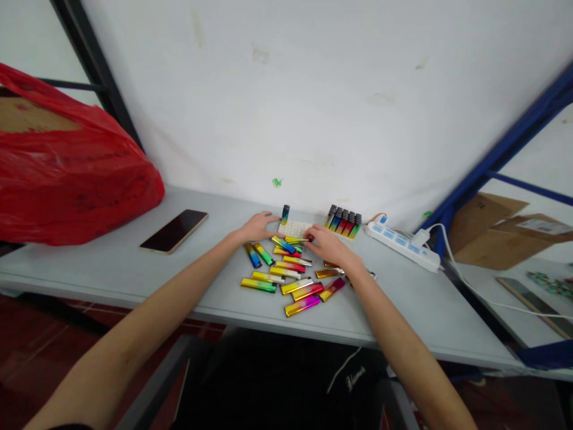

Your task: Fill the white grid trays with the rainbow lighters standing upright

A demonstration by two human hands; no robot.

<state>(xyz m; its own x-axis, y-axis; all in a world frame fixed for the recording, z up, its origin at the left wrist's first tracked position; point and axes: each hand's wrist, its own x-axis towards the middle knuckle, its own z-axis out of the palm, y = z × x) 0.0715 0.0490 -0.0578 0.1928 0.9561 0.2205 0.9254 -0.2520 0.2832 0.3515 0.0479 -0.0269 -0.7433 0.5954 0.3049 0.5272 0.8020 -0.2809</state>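
A white tray (pixel 293 229) with rows of holes lies near the wall. One blue lighter (pixel 285 214) stands upright at its left end, and a block of upright lighters (pixel 344 221) with black tops fills the right end. My left hand (pixel 259 226) is beside the tray's left end, fingers apart, with no lighter in it. My right hand (pixel 326 245) is in front of the tray, its fingertips closed on the dark end of a yellow lighter (pixel 295 239). Loose lighters in metallic colours, such as a yellow and purple lighter (pixel 302 306), lie between my forearms.
On the grey table (pixel 215 280) a phone (pixel 174 230) lies to the left, near a large red plastic bag (pixel 76 173). A white power strip (pixel 403 245) with a plugged-in cable sits at right. Cardboard boxes (pixel 496 233) stand beyond the blue frame (pixel 505 143).
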